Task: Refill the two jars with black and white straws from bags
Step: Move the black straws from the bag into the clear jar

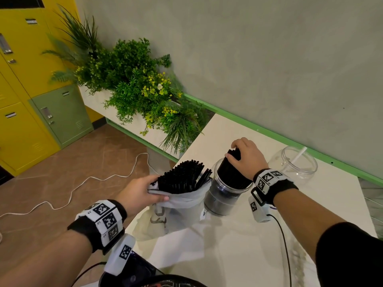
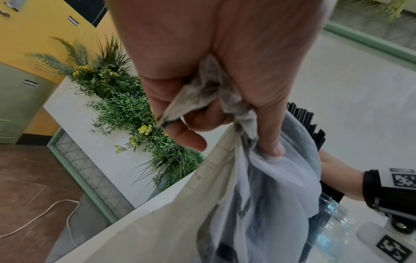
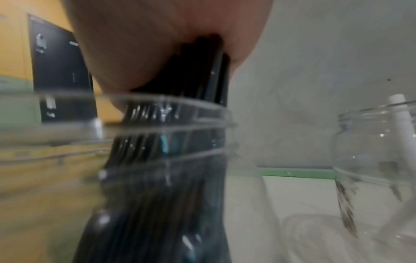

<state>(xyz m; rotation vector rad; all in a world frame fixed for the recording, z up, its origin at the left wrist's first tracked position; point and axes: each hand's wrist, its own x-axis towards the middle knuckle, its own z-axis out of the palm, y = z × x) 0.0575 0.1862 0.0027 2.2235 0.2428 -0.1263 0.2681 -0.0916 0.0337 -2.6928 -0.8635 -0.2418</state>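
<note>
A bundle of black straws stands partly inside the near clear jar on the white counter. The right hand grips the bundle's top, fingers curled round it. Just left, the plastic bag holds more black straws; the left hand pinches its bunched rim between thumb and curled fingers. The second jar stands apart to the right, holding one white straw.
</note>
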